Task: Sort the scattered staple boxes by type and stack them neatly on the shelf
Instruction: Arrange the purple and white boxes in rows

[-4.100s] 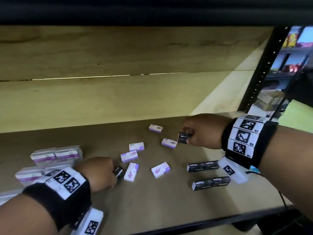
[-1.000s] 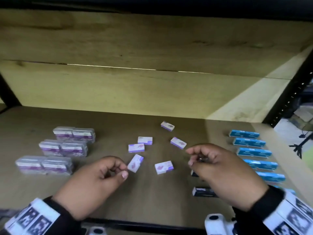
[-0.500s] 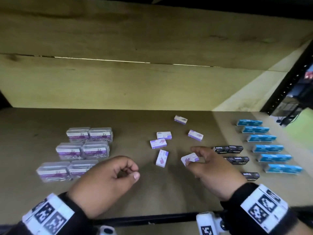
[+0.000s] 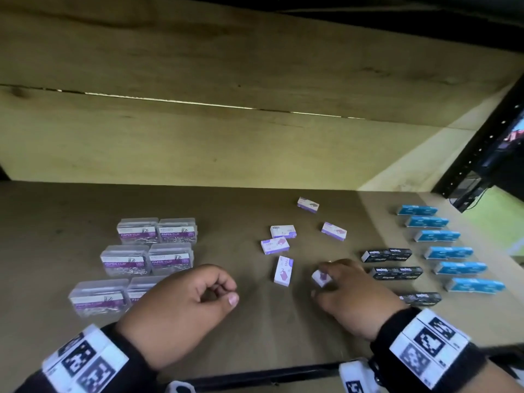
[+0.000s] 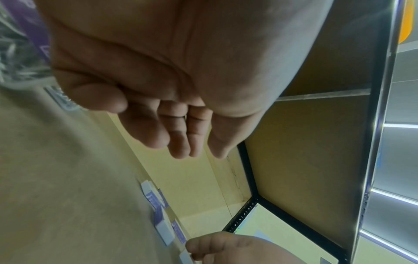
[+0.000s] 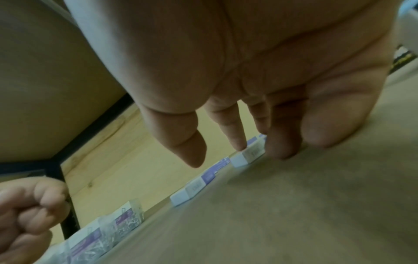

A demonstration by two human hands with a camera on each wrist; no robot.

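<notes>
Several small purple-and-white staple boxes (image 4: 283, 270) lie scattered mid-shelf. My right hand (image 4: 319, 286) reaches down onto one of them (image 4: 321, 277). In the right wrist view its fingertips (image 6: 237, 143) touch that box (image 6: 247, 155) while the thumb (image 6: 192, 151) stays a little apart. Three black staple boxes (image 4: 387, 255) lie in a column just right of this hand, and several blue ones (image 4: 436, 235) form a column further right. My left hand (image 4: 224, 290) hovers at the front left, fingers curled, holding nothing.
Clear plastic paper clip boxes (image 4: 157, 231) stand in pairs at the left, and the nearest pair is partly hidden by my left hand. The wooden back wall (image 4: 255, 148) closes the shelf. A black upright (image 4: 482, 148) stands at the right, and the black front rail (image 4: 255, 374) runs below.
My right hand left the black boxes, moved left and came down on a small purple-and-white box. The left hand, which held a black box earlier, stays curled and empty.
</notes>
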